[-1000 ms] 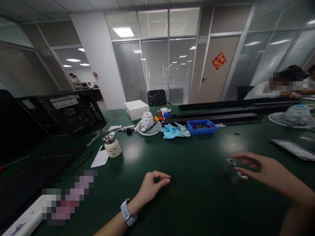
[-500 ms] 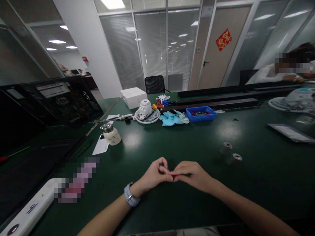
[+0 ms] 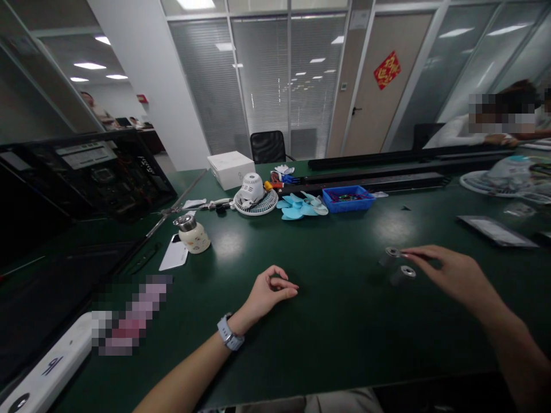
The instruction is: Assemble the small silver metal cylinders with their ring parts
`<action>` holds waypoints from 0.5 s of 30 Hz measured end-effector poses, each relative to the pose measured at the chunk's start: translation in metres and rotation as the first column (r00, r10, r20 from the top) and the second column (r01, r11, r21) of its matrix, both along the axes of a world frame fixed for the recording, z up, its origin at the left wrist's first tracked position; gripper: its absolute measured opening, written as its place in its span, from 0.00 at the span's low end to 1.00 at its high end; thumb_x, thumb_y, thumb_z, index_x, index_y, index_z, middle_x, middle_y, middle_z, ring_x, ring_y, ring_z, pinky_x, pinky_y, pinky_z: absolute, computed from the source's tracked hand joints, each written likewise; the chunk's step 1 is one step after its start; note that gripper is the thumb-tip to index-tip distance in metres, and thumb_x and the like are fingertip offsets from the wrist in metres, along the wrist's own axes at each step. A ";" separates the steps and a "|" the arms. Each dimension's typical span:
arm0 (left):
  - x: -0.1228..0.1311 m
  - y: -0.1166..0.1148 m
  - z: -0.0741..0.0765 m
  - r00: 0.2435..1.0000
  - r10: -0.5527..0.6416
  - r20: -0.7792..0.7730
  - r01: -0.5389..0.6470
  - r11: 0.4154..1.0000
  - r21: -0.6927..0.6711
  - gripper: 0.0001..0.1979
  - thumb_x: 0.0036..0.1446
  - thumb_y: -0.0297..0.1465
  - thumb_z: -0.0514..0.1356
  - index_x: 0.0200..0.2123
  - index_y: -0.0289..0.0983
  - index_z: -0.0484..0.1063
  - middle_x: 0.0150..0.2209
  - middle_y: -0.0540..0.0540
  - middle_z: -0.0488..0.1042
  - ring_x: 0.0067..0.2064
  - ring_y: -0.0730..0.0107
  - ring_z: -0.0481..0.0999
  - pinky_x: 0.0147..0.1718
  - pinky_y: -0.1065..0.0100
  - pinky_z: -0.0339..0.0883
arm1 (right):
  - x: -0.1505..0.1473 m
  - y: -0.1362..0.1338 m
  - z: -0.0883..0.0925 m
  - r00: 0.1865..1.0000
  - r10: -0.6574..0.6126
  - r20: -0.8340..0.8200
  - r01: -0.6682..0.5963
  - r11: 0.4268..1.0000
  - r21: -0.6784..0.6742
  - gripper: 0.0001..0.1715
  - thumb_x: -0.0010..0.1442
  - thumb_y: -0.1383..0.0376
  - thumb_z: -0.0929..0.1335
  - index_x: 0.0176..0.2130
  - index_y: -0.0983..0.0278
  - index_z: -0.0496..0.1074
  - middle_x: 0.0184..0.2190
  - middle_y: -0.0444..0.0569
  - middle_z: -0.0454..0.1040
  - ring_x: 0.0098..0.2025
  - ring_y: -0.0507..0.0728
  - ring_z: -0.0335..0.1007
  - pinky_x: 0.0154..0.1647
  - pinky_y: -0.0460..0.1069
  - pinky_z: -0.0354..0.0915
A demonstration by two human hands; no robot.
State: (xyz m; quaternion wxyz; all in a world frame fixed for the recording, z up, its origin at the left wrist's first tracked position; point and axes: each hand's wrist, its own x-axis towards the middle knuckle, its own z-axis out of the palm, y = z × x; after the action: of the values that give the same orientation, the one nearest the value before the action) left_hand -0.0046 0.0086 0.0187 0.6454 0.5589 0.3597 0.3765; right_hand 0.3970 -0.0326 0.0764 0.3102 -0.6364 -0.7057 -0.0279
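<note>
My left hand [image 3: 266, 291] rests on the green table [image 3: 327, 321] near its middle, thumb and forefinger pinched together; what they hold, if anything, is too small to make out. A watch sits on that wrist. My right hand [image 3: 447, 273] reaches out to the right, fingers stretched flat over two small grey metal cylinders. Its fingertips are at the farther cylinder [image 3: 388, 256]; the nearer cylinder [image 3: 403, 274] lies just under the forefinger. The hand holds nothing.
A cream bottle [image 3: 192, 234] stands by a white card [image 3: 173, 257] at the left. Farther back lie a white fan part [image 3: 255, 195], light-blue fan blades [image 3: 301, 206], a blue tray [image 3: 348, 198], a white box [image 3: 229, 168] and long black rails [image 3: 387, 172]. An open computer case [image 3: 99, 178] stands left. People sit at the far right.
Half a second ago both hands met fingertip to fingertip at the table's middle. My right hand has since swung back right to the two cylinders; the left stays pinched.
</note>
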 end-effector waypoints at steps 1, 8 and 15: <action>-0.001 0.001 0.000 1.000 0.001 -0.006 -0.001 1.000 0.013 0.20 0.45 0.33 0.71 0.37 0.36 0.64 0.31 0.46 0.81 0.42 0.61 0.80 0.39 0.65 0.69 | 0.013 0.000 -0.007 0.999 -0.033 0.011 0.034 0.998 -0.052 0.18 0.59 0.52 0.64 0.40 0.56 0.77 0.41 0.52 0.79 0.41 0.63 0.75 0.41 0.55 0.68; -0.002 0.005 -0.005 0.999 0.035 -0.032 -0.033 0.997 0.067 0.19 0.45 0.33 0.71 0.36 0.36 0.65 0.30 0.48 0.80 0.39 0.64 0.80 0.39 0.66 0.68 | 0.022 -0.003 -0.038 0.990 -0.136 -0.025 0.124 0.954 -0.273 0.22 0.54 0.51 0.64 0.40 0.59 0.79 0.40 0.51 0.80 0.40 0.63 0.76 0.42 0.57 0.69; -0.006 0.011 -0.008 1.000 0.025 -0.014 -0.024 0.999 0.042 0.19 0.45 0.32 0.71 0.36 0.36 0.65 0.29 0.49 0.80 0.37 0.67 0.79 0.37 0.69 0.68 | 0.030 -0.011 -0.035 0.979 -0.140 -0.150 0.089 0.949 -0.303 0.22 0.54 0.50 0.64 0.42 0.59 0.76 0.38 0.48 0.81 0.39 0.62 0.78 0.41 0.54 0.72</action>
State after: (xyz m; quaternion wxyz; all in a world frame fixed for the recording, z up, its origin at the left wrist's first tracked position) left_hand -0.0110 0.0193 0.0108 0.6263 0.5705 0.3632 0.3877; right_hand 0.4269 -0.0439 0.0410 0.2686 -0.7156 -0.6348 0.1137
